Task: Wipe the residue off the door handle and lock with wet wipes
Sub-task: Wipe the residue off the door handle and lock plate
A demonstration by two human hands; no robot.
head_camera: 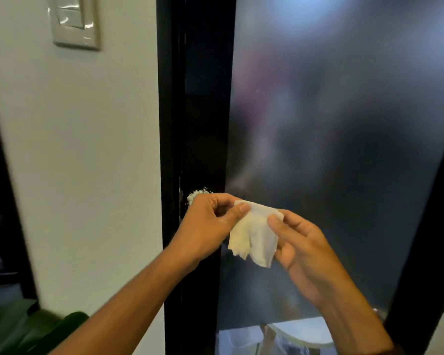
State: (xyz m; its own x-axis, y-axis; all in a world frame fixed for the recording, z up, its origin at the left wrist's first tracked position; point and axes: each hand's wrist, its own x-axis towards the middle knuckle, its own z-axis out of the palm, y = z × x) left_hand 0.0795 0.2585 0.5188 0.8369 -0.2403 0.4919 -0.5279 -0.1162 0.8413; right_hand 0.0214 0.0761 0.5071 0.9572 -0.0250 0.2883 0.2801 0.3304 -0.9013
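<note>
A white wet wipe [254,234] hangs crumpled between both hands in front of the door. My left hand [208,226] pinches its upper left corner with thumb and fingers. My right hand [300,247] pinches its right edge with the thumb on top. Just behind my left hand, a door handle [196,194] speckled with pale residue peeks out on the black door frame [198,124]. Most of the handle and the lock are hidden by my left hand.
A frosted glass door panel [344,149] fills the right side. A white wall [87,162] with a light switch [73,21] stands to the left. Green leaves [36,331] show at the bottom left.
</note>
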